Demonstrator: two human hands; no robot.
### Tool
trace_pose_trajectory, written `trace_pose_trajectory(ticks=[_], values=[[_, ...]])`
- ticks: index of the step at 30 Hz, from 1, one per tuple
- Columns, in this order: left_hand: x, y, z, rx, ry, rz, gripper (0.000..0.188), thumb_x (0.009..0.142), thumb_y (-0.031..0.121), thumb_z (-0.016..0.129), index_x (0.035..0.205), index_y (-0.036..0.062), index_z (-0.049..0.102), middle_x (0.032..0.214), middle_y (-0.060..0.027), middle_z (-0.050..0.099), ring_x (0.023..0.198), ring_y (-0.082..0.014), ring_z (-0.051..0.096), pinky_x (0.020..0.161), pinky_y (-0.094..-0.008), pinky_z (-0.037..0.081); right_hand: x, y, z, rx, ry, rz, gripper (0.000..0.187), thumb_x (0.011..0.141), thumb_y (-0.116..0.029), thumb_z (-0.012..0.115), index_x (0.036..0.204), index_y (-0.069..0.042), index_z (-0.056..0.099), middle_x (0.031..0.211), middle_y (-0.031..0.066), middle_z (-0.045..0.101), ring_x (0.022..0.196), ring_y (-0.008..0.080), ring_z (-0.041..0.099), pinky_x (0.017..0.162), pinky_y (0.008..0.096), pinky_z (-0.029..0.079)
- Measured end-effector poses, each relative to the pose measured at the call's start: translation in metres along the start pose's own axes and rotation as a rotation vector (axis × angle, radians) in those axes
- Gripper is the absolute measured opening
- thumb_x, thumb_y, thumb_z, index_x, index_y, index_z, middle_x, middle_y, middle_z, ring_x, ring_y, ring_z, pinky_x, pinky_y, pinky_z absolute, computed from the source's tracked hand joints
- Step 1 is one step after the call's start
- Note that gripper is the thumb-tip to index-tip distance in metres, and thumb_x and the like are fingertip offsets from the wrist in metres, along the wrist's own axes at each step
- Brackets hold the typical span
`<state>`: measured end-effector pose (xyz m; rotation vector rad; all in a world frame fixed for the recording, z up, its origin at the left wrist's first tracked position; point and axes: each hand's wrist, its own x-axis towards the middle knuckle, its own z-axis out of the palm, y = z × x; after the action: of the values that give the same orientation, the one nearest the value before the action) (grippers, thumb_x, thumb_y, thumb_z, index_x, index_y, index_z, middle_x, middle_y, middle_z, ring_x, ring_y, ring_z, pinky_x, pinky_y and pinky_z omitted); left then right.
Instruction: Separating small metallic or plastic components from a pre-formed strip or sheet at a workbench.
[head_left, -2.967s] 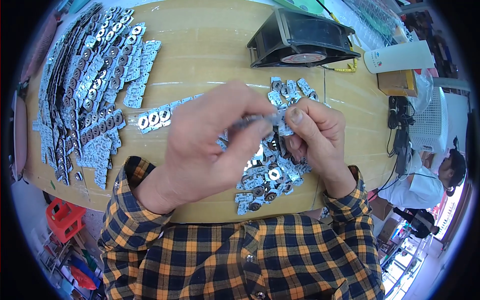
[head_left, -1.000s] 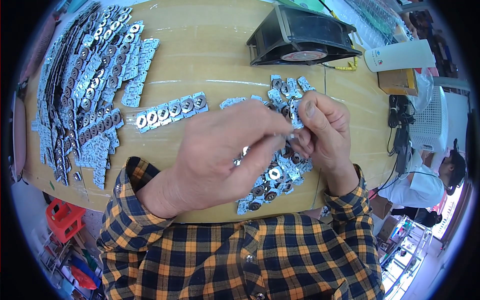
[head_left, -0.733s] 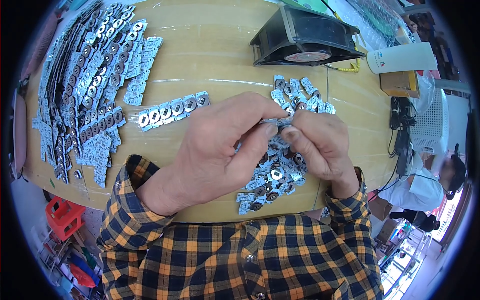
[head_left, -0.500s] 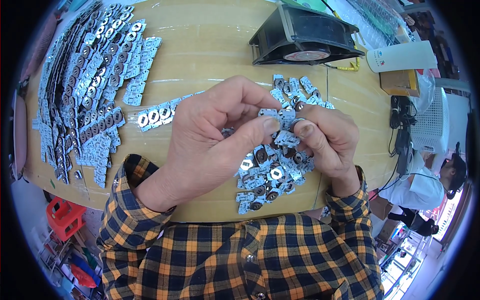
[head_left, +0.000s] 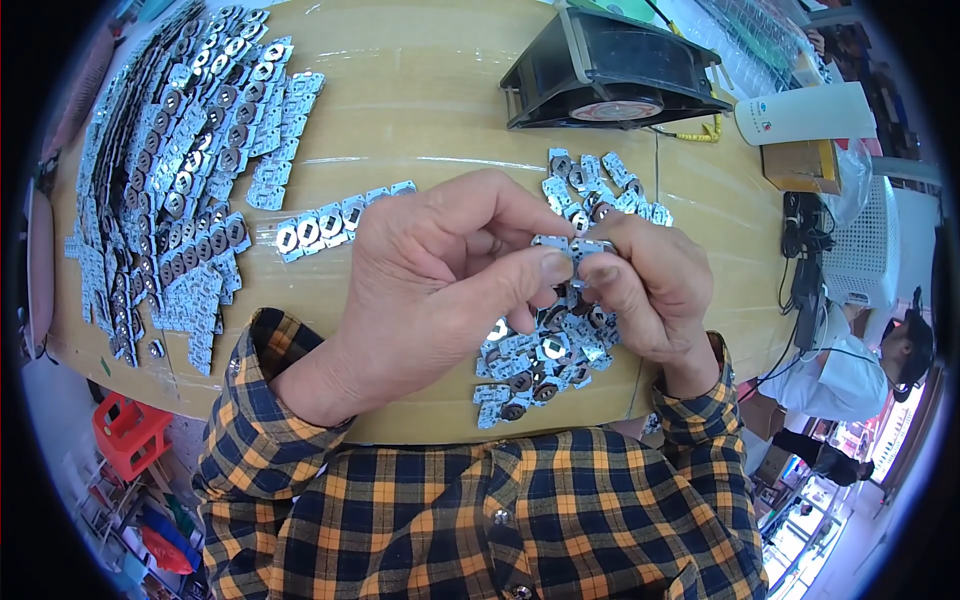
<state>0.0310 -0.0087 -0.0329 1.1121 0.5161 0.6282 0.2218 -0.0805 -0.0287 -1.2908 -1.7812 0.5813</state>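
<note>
Above the middle of the table, my left hand (head_left: pixel 440 290) pinches a small circuit board piece (head_left: pixel 551 242) between thumb and fingertips. My right hand (head_left: pixel 655 285) has its thumb and curled forefinger closed on another small circuit board piece (head_left: pixel 590 246), right against the first. Whether the two pieces are joined cannot be made out. Beneath my hands lies a loose pile of small circuit boards (head_left: pixel 530 365), many with round coin-cell holders; my fingers hide part of it. A connected strip of such boards (head_left: pixel 325 227) lies flat beside my left hand, its right end near my knuckles.
Long rows of stacked board strips (head_left: pixel 180 170) cover the table's left side. A black box fan (head_left: pixel 612 70) stands at the back, with a white cup (head_left: pixel 805 113) on a small box (head_left: pixel 800 165) to its right. A person in white (head_left: pixel 850 370) is beyond the right edge.
My right hand has tipped the board piece it holds level, and both hands' fingertips have come closer together. My left hand has shifted slightly right and down, uncovering more of the strip.
</note>
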Motion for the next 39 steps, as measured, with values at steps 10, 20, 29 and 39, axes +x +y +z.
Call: trace_pose_trajectory(ticks=[10,20,29,39], values=[[0.004,-0.005,0.001,0.083,0.070,0.246,0.017,0.088,-0.004,0.061,0.105,-0.0060,0.062,0.083,-0.0081,0.064,0.077,-0.0146,0.068,0.064,-0.0236,0.056,0.002,-0.010,0.008,0.947,0.141,0.745,0.033,0.102,-0.024,0.043,0.076,-0.004,0.046,0.051,0.0015,0.042,0.037,0.0054,0.033,0.033,0.0210,0.030],[0.008,-0.009,0.005,0.637,0.185,0.732,0.024,0.072,-0.015,0.066,0.093,-0.0022,0.065,0.072,-0.0094,0.057,0.059,-0.0190,0.054,0.051,-0.0268,0.042,-0.001,-0.008,0.005,0.755,-0.033,0.638,0.032,0.100,-0.022,0.048,0.074,-0.004,0.044,0.052,0.0007,0.043,0.039,0.0051,0.035,0.036,0.0209,0.032],[0.004,-0.002,0.001,0.605,0.146,0.621,0.020,0.075,-0.009,0.070,0.093,-0.0019,0.066,0.078,-0.0085,0.064,0.069,-0.0135,0.061,0.058,-0.0243,0.046,-0.004,-0.009,0.010,0.740,0.054,0.647,0.032,0.100,-0.020,0.048,0.073,-0.003,0.047,0.052,0.0001,0.043,0.038,0.0056,0.036,0.036,0.0206,0.032],[0.005,0.001,0.003,0.369,0.148,0.372,0.015,0.079,-0.006,0.067,0.094,-0.0017,0.067,0.080,-0.0059,0.064,0.072,-0.0098,0.059,0.066,-0.0221,0.046,0.001,-0.002,-0.002,0.181,-0.011,0.281,0.031,0.093,-0.017,0.060,0.066,-0.002,0.058,0.054,0.0029,0.051,0.046,0.0100,0.045,0.041,0.0285,0.033]])
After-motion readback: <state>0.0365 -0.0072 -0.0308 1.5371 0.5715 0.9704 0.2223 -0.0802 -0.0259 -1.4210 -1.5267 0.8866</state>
